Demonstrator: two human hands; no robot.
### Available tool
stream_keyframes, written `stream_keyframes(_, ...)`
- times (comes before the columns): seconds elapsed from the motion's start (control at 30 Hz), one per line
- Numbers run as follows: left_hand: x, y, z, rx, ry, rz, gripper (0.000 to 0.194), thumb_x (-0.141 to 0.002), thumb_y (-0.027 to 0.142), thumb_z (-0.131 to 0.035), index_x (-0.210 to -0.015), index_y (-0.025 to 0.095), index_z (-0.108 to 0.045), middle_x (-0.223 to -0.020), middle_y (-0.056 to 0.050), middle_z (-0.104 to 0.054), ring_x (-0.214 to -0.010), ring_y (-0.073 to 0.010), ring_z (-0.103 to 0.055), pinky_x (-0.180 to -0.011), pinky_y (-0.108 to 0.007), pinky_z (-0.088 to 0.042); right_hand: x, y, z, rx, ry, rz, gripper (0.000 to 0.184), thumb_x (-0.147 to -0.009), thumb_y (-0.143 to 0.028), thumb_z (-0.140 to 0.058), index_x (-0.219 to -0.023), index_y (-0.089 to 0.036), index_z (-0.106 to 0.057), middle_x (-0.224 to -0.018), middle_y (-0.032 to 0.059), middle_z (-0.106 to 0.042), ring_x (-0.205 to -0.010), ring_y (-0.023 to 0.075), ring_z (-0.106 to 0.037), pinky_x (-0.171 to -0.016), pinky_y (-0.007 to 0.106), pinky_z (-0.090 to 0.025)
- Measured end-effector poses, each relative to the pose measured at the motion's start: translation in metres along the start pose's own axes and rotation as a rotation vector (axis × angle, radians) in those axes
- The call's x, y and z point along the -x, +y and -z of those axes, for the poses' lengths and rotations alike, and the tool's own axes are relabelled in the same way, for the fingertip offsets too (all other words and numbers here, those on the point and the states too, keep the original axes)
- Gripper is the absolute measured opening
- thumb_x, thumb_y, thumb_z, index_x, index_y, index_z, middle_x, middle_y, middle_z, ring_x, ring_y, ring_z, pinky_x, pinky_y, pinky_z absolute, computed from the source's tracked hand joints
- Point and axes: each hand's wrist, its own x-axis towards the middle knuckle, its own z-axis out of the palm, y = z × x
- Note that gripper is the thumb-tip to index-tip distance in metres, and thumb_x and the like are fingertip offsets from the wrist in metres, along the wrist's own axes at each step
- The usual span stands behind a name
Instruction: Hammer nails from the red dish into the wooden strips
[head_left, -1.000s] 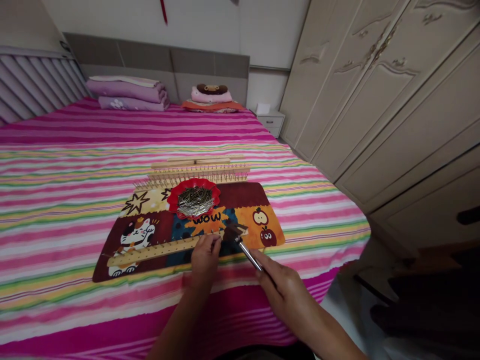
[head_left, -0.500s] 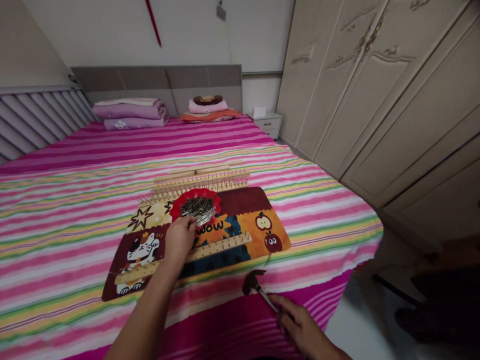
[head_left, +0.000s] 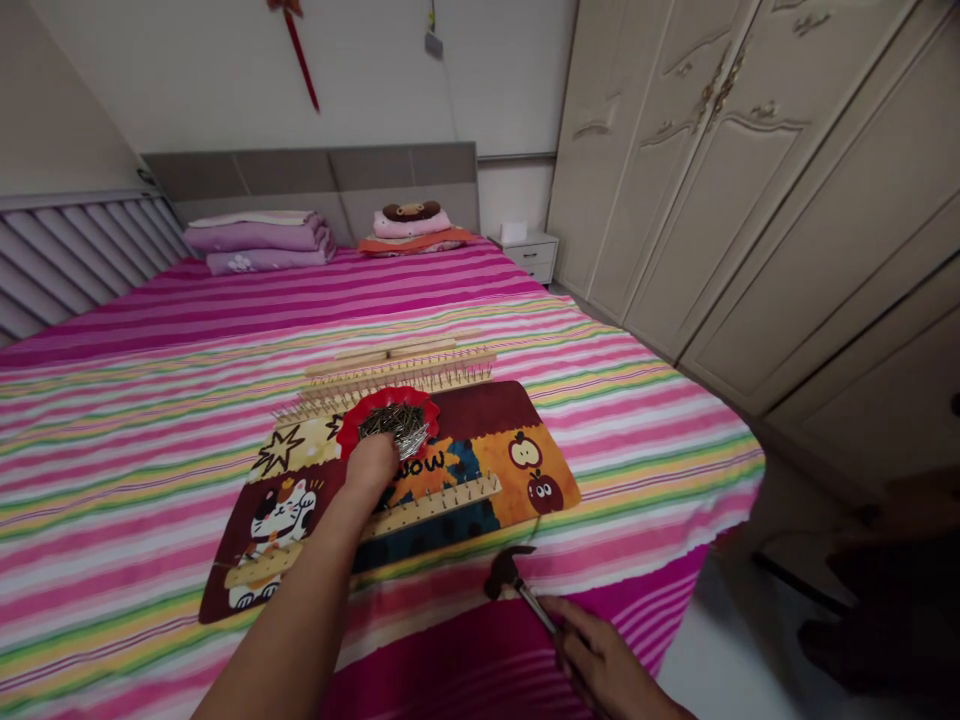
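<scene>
My left hand (head_left: 373, 466) reaches into the near side of a red scalloped bowl (head_left: 351, 418) full of loose nails (head_left: 405, 420). Its fingertips are hidden among the nails, so their hold does not show. In my right hand (head_left: 589, 645) is a claw hammer (head_left: 510, 578), gripped by the handle with its head over the near edge of the bed. Between the hands a wooden strip (head_left: 427, 508) lies slantwise on a patterned mat (head_left: 480, 395). Nails stand upright along its right part; small holes show farther left, and my left forearm covers some of it.
Behind the bowl lie wooden strips (head_left: 457, 372) bristling with upright nails, and plainer wood pieces (head_left: 397, 350). Everything rests on a bed with a striped cover (head_left: 637, 420). Folded bedding (head_left: 259, 243) sits by the headboard (head_left: 292, 180); a wardrobe (head_left: 675, 200) stands on the right.
My left hand has left the wooden strip and moved to the nails in the bowl. My right hand has drawn the hammer back from the strip toward the bed's near edge.
</scene>
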Motion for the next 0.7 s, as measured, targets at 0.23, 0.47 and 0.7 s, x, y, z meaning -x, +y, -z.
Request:
stream_keyframes(0.23,0.031,-0.012,0.022,0.827,0.104,0.13,0.02,-0.065,0.033,-0.06,-0.076,0.016,-0.063,-0.068,-0.003,-0.064,-0.06,-0.0139,-0.057,-0.058,-0.025,-0.044,0.001,0.0,-0.001,0.009,0.029,0.069,0.049,-0.077,-0.035,-0.045,-0.121,-0.015,-0.056,-0.052,-0.0074,-0.041,-0.042,0.0079,-0.035,-0.038,0.018,-0.024)
stream_keyframes(0.47,0.104,-0.008,0.016,1.396,-0.03,0.295,0.044,-0.044,0.04,-0.078,-0.078,0.014,-0.065,-0.064,0.0,-0.063,-0.054,-0.0099,-0.055,-0.054,-0.024,-0.049,0.006,-0.006,-0.002,0.017,0.047,-0.003,0.052,-0.08,-0.039,-0.043,-0.126,-0.016,-0.051,-0.049,-0.0092,-0.039,-0.036,0.0071,-0.031,-0.035,0.018,-0.023)
stream_keyframes(0.7,0.124,0.009,-0.026,1.339,0.015,0.327,0.039,-0.047,0.044,-0.074,-0.072,0.015,-0.067,-0.07,-0.003,-0.067,-0.064,-0.0131,-0.06,-0.06,-0.026,-0.053,0.006,-0.007,-0.002,0.033,0.043,0.016,0.051,-0.078,-0.037,-0.043,-0.124,-0.015,-0.052,-0.051,-0.0089,-0.041,-0.037,0.0075,-0.034,-0.035,0.018,-0.024)
